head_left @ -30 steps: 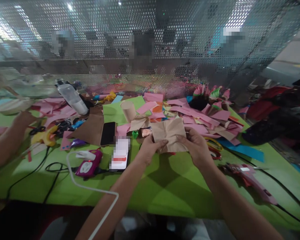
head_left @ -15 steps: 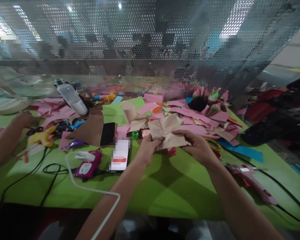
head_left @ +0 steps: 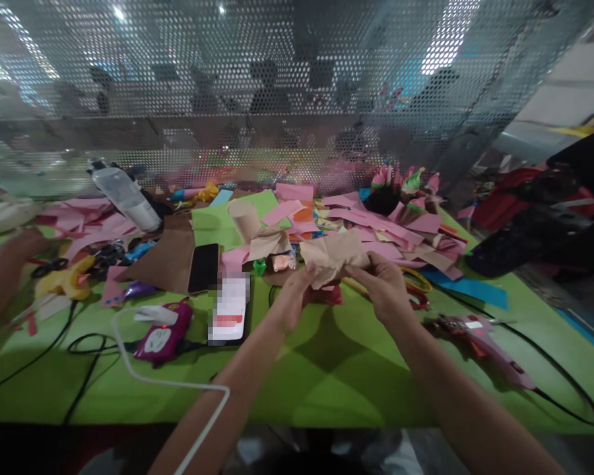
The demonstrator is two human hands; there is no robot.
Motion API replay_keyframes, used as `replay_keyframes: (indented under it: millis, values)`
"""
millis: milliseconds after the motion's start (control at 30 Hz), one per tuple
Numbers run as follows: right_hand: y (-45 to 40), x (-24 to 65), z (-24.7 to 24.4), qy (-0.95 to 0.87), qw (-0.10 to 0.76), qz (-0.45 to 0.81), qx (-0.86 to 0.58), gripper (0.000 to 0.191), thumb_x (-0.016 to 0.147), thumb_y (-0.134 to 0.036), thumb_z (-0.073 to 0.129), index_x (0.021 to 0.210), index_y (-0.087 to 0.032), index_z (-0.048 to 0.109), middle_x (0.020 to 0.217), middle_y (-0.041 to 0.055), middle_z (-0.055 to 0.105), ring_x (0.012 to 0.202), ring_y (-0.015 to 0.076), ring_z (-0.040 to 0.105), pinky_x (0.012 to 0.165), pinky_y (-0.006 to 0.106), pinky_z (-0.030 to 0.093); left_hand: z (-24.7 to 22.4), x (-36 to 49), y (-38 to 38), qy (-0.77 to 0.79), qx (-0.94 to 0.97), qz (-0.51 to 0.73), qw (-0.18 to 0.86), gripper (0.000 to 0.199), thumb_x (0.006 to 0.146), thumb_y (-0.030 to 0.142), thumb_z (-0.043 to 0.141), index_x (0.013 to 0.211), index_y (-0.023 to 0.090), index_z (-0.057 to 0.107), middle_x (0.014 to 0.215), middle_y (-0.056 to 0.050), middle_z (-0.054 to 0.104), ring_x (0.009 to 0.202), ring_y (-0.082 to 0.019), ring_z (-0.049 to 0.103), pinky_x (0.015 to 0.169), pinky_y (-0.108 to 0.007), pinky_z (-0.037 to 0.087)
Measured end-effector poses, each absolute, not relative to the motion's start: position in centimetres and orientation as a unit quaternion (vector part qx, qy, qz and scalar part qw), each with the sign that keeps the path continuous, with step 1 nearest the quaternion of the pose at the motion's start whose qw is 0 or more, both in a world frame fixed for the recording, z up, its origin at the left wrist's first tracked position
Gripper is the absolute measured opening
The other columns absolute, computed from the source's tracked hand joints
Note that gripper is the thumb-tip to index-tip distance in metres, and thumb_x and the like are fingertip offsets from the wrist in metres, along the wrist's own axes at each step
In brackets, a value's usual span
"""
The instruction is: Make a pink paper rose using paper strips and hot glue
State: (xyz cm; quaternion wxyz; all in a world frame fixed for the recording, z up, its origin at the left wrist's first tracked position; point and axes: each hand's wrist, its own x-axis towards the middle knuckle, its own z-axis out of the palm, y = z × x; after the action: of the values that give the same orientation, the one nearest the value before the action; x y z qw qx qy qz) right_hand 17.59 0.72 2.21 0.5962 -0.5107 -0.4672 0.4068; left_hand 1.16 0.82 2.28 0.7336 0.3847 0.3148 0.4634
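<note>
A creased piece of brown paper (head_left: 334,254) is held up between both hands, just above the green table. My left hand (head_left: 294,297) pinches its lower left edge. The fingers of my right hand (head_left: 383,284) are closed on its lower right side. Behind the paper lie another crumpled brown paper piece (head_left: 268,244) and a small clear-wrapped item (head_left: 283,261). Something red (head_left: 333,294) shows just under the held paper, partly hidden.
A pink glue gun (head_left: 492,346) with its cord lies at the right. Left are two phones, one dark (head_left: 204,268), one lit (head_left: 231,310), and a purple power strip (head_left: 164,333). Pink paper scraps (head_left: 371,221) and a bottle (head_left: 126,196) lie behind. Another person's hand (head_left: 22,247) is far left.
The brown paper was spread flatter with crossing creases; now its lower edge is gathered and bunched between my fingers. The whole view has shifted slightly.
</note>
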Motion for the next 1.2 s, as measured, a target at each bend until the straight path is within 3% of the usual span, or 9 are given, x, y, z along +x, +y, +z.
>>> replay_keyframes:
  millis: [133, 300, 500, 667, 733, 833, 1000, 1200]
  values:
    - [0.5, 17.3, 2.5, -0.466, 0.601, 0.425, -0.491, 0.026, 0.061, -0.038, 0.081, 0.07, -0.021, 0.063, 0.064, -0.0016, 0.062, 0.058, 0.0136, 0.053, 0.056, 0.027, 0.043, 2.4, 1.3, 0.7, 0.322, 0.442, 0.469, 0.694, 0.064, 0.053, 0.036, 0.093, 0.108, 0.016, 0.068, 0.104, -0.01, 0.075, 0.09, -0.022, 0.07, 0.079, -0.031, 0.055]
    - [0.5, 17.1, 2.4, -0.471, 0.592, 0.452, -0.472, 0.033, 0.059, -0.039, 0.083, 0.072, -0.022, 0.058, 0.063, -0.0027, 0.06, 0.056, 0.013, 0.053, 0.054, 0.026, 0.044, 1.4, 1.4, 1.3, 0.388, 0.384, 0.518, 0.659, 0.041, 0.062, 0.032, 0.087, 0.095, 0.015, 0.071, 0.093, -0.008, 0.076, 0.087, -0.02, 0.071, 0.082, -0.032, 0.056]
    - [0.4, 17.9, 2.5, -0.518, 0.575, 0.462, -0.433, 0.046, 0.072, -0.036, 0.076, 0.112, -0.025, 0.057, 0.071, -0.0038, 0.064, 0.063, 0.0139, 0.059, 0.061, 0.027, 0.05, 1.2, 1.2, 1.7, 0.402, 0.309, 0.552, 0.662, 0.04, 0.059, 0.025, 0.084, 0.094, 0.014, 0.07, 0.098, -0.008, 0.077, 0.09, -0.022, 0.072, 0.085, -0.035, 0.057]
    - [0.1, 18.4, 2.9, -0.641, 0.517, 0.393, -0.41, 0.056, 0.076, -0.025, 0.074, 0.129, -0.03, 0.059, 0.111, 0.003, 0.066, 0.087, 0.0175, 0.063, 0.079, 0.032, 0.052, 1.9, 1.1, 1.5, 0.375, 0.291, 0.548, 0.689, 0.04, 0.06, 0.022, 0.079, 0.097, 0.016, 0.068, 0.092, -0.007, 0.076, 0.076, -0.021, 0.073, 0.068, -0.034, 0.06]
    - [0.1, 18.3, 3.0, -0.681, 0.5, 0.33, -0.421, 0.049, 0.077, -0.021, 0.072, 0.124, -0.031, 0.065, 0.112, 0.0037, 0.064, 0.09, 0.0186, 0.062, 0.083, 0.034, 0.051, 2.1, 1.1, 1.4, 0.369, 0.287, 0.542, 0.698, 0.038, 0.061, 0.019, 0.078, 0.098, 0.017, 0.067, 0.089, -0.005, 0.076, 0.072, -0.019, 0.072, 0.064, -0.031, 0.06]
    - [0.2, 18.2, 2.8, -0.689, 0.506, 0.273, -0.441, 0.029, 0.078, -0.021, 0.068, 0.105, -0.027, 0.073, 0.094, 0.0037, 0.067, 0.085, 0.0195, 0.062, 0.079, 0.034, 0.051, 2.2, 1.1, 1.3, 0.365, 0.29, 0.532, 0.707, 0.033, 0.062, 0.016, 0.077, 0.093, 0.017, 0.067, 0.085, -0.004, 0.075, 0.069, -0.017, 0.071, 0.062, -0.03, 0.059]
    - [0.6, 18.3, 2.7, -0.656, 0.536, 0.275, -0.455, 0.009, 0.077, -0.028, 0.071, 0.084, -0.024, 0.074, 0.082, 0.0034, 0.065, 0.076, 0.0186, 0.06, 0.068, 0.031, 0.05, 2.1, 1.1, 1.2, 0.357, 0.279, 0.51, 0.731, 0.025, 0.062, 0.016, 0.077, 0.085, 0.013, 0.068, 0.081, -0.006, 0.074, 0.066, -0.018, 0.071, 0.066, -0.032, 0.06]
    - [0.7, 18.2, 2.8, -0.587, 0.569, 0.358, -0.451, 0.023, 0.073, -0.044, 0.078, 0.08, -0.023, 0.071, 0.09, 0.0045, 0.067, 0.084, 0.0207, 0.062, 0.074, 0.034, 0.051, 2.1, 0.9, 1.1, 0.353, 0.338, 0.494, 0.719, 0.022, 0.067, 0.027, 0.078, 0.083, 0.013, 0.071, 0.084, -0.007, 0.075, 0.078, -0.021, 0.073, 0.073, -0.032, 0.058]
